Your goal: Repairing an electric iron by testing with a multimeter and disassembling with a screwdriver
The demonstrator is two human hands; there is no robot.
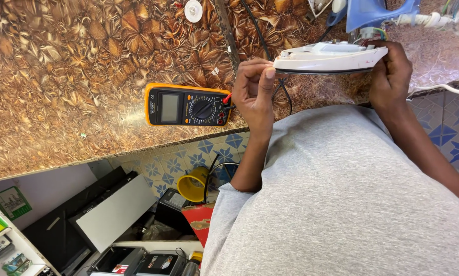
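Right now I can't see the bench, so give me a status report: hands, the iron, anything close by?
Left hand and right hand hold the white iron base by its ends, raised edge-on. Yellow multimeter on the counter beside the left hand, leads plugged in.

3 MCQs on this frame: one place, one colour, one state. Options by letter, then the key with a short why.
1. Where does the multimeter lie?
A. on the patterned counter
B. on the floor
C. in a hand

2. What colour is the multimeter's casing?
A. blue
B. orange-yellow
C. white

3. How is the white iron base held?
A. flat on the counter
B. by one hand
C. by both hands

A: it rests near the counter edge.
B: an orange-yellow rim frames its dark face.
C: left hand and right hand grip its two ends.
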